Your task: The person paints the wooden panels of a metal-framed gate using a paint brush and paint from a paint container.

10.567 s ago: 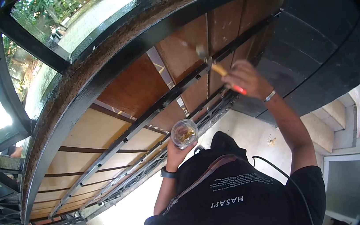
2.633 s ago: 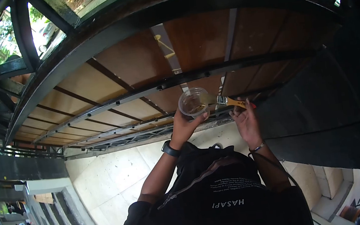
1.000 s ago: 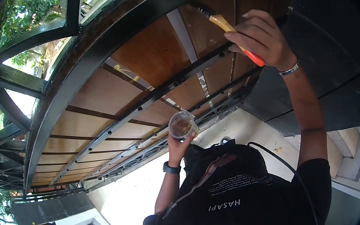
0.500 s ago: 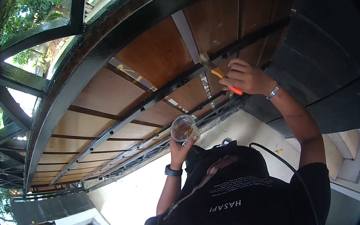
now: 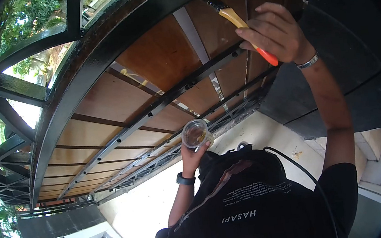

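Observation:
My right hand (image 5: 279,36) is raised and grips a paintbrush (image 5: 234,18) by its yellow handle with an orange-red end. The dark bristles reach the curved black metal rail (image 5: 142,23) at the top edge of the brown wooden panels (image 5: 157,54). Lower down, my left hand (image 5: 195,156) is wrapped round a clear plastic cup (image 5: 195,133), held below the panels with its mouth facing up. A little yellowish-brown matter shows inside the cup.
Thin black metal bars (image 5: 152,114) run along the panels. Black openwork metal (image 5: 8,85) stands at the left, with trees behind it. A large dark panel (image 5: 344,64) fills the right side. A black cable (image 5: 299,165) hangs across my shirt, above a pale floor (image 5: 136,219).
My right hand has moved up and to the right with the paintbrush, from the middle bar to the upper curved rail. My left hand and the cup have stayed nearly in place.

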The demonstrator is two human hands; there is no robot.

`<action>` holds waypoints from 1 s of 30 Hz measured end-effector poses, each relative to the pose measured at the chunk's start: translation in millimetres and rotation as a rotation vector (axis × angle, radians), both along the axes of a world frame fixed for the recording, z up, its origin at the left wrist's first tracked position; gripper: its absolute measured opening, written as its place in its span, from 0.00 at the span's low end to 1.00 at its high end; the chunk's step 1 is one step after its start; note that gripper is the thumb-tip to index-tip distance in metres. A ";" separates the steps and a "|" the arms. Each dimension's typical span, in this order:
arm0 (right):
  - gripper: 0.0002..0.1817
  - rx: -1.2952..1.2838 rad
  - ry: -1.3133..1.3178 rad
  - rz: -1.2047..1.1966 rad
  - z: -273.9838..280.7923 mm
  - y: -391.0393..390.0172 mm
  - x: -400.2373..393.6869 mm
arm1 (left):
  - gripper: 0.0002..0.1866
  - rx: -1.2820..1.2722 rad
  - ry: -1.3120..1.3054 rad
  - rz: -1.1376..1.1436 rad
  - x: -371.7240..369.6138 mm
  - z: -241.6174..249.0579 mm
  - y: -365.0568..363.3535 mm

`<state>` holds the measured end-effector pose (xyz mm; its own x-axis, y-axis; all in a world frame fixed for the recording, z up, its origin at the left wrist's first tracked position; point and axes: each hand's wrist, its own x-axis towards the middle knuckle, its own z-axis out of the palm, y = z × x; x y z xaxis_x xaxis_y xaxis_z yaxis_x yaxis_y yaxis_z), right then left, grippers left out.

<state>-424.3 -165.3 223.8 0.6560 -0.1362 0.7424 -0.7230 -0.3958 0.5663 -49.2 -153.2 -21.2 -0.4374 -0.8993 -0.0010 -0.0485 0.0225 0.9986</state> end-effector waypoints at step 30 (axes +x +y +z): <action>0.20 0.062 0.059 -0.030 21.8 4.6 -29.3 | 0.38 -0.004 -0.011 -0.019 1.5 -6.5 5.1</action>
<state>-453.6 -160.6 245.6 0.6936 -0.2009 0.6917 -0.7008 -0.4101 0.5836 -47.7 -148.1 -27.7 -0.4543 -0.8908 -0.0022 -0.0589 0.0275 0.9979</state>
